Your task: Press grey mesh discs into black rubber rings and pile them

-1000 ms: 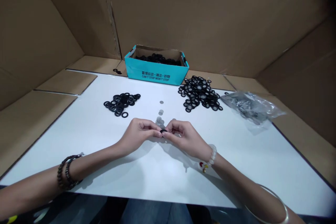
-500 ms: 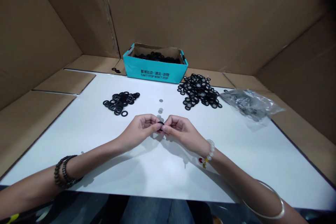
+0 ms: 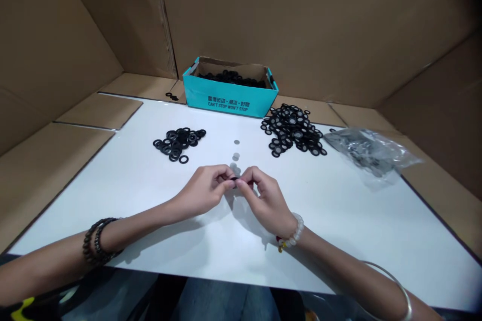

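Note:
Between the fingertips of both hands is a small black ring (image 3: 235, 179), mostly covered by the fingers. My left hand (image 3: 203, 189) pinches it from the left, and my right hand (image 3: 266, 203) has thumb and forefinger closed on its right side. Just beyond the fingers, a few thin grey discs (image 3: 236, 156) lie in a loose line on the white table (image 3: 211, 241). A pile of plain black rings (image 3: 176, 144) sits at the left. On the right is a larger heap of black rings with grey centres (image 3: 297, 134).
A turquoise box (image 3: 229, 99) full of black rings stands at the back. A clear plastic bag (image 3: 372, 153) with grey contents lies at the right. Cardboard walls (image 3: 301, 20) enclose the back and sides. Some stray rings (image 3: 171, 96) rest on cardboard at the back left.
My right hand has turned, its wrist lower and its thumb pointing more upward along the ring. The ring shows less between the fingers. The whole view has shifted slightly.

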Demonstrator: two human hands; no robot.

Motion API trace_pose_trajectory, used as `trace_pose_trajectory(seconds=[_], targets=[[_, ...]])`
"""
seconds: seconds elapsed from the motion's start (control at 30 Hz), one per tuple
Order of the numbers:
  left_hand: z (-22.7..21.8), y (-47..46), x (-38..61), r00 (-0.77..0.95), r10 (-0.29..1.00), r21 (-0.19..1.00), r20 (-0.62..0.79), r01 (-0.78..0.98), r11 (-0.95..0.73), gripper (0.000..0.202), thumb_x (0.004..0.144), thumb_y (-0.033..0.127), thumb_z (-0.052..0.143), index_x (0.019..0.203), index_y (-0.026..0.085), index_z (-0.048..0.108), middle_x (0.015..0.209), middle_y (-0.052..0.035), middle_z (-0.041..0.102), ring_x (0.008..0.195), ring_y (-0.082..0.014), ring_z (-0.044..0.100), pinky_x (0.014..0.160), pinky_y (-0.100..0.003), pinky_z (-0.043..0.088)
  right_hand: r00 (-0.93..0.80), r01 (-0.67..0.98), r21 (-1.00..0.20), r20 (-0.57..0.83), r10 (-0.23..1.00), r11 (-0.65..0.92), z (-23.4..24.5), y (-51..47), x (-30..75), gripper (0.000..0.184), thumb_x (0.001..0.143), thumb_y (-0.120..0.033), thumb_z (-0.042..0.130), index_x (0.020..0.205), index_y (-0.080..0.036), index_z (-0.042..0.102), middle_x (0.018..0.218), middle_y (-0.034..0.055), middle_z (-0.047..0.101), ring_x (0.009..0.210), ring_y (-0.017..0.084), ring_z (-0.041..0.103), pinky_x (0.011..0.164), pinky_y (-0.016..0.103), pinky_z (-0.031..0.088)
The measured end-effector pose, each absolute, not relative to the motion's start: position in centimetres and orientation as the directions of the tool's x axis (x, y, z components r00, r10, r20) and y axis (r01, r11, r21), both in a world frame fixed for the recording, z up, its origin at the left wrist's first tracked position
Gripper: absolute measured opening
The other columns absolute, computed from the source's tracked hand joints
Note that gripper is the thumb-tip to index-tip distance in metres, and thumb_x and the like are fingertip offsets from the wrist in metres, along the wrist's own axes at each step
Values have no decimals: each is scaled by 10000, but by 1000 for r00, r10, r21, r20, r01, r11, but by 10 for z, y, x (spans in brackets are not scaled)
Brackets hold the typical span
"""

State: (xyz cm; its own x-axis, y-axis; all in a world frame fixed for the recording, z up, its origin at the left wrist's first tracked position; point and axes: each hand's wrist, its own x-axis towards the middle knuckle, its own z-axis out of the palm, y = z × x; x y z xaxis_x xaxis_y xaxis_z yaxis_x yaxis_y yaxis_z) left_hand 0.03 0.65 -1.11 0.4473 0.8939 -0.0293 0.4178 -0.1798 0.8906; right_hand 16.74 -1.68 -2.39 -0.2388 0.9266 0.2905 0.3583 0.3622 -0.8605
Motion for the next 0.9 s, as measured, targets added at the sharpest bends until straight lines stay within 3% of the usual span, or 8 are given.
trace_pose_trajectory(seconds=[0.13, 0.37, 0.53, 0.67, 0.9], targets=[[-4, 9, -1, 416, 910, 897, 1, 402, -185, 127, 815, 228, 502, 754, 156, 586, 735, -18, 614, 711, -150, 558, 637, -251, 421, -224, 375, -861, 274, 935, 342, -22, -19, 167, 191, 872, -262, 481, 697, -189, 460, 639, -12, 488, 587, 114, 439, 561, 258, 362], [1, 7, 0, 317, 948, 944, 24, 305, -126, 101, 781, 233, 568, 749, 146, 607, 732, -20, 635, 689, -142, 583, 630, -250, 438, -207, 260, -949, 128, 970, 180, -22, -19, 165, 238, 867, -336, 491, 682, -190, 459, 595, -31, 450, 546, 101, 399, 524, 244, 337], [0, 10, 0, 447, 873, 974, -193, 195, 116, 148, 727, 267, 647, 760, 125, 621, 683, -16, 619, 626, -127, 581, 602, -246, 450, -228, 250, -955, 103, 968, 161, -26, -9, 171, 217, 862, -344, 499, 716, -184, 487, 617, -30, 455, 551, 98, 391, 517, 238, 322], [-1, 16, -1, 479, 820, 949, -315, 180, 259, 159, 707, 264, 667, 738, 111, 635, 615, -15, 620, 583, -117, 579, 587, -237, 440, -328, 353, -904, 121, 937, 240, -26, -6, 175, 269, 909, -342, 410, 696, -187, 464, 606, -26, 451, 558, 107, 402, 532, 246, 323], [-8, 16, -1, 413, 869, 961, -273, 160, 226, 141, 666, 246, 704, 686, 123, 638, 626, -15, 627, 599, -123, 596, 596, -239, 453, -447, 470, -759, 235, 863, 450, -23, -8, 175, 152, 893, -208, 412, 754, -186, 469, 628, -21, 464, 564, 112, 416, 560, 246, 336]])
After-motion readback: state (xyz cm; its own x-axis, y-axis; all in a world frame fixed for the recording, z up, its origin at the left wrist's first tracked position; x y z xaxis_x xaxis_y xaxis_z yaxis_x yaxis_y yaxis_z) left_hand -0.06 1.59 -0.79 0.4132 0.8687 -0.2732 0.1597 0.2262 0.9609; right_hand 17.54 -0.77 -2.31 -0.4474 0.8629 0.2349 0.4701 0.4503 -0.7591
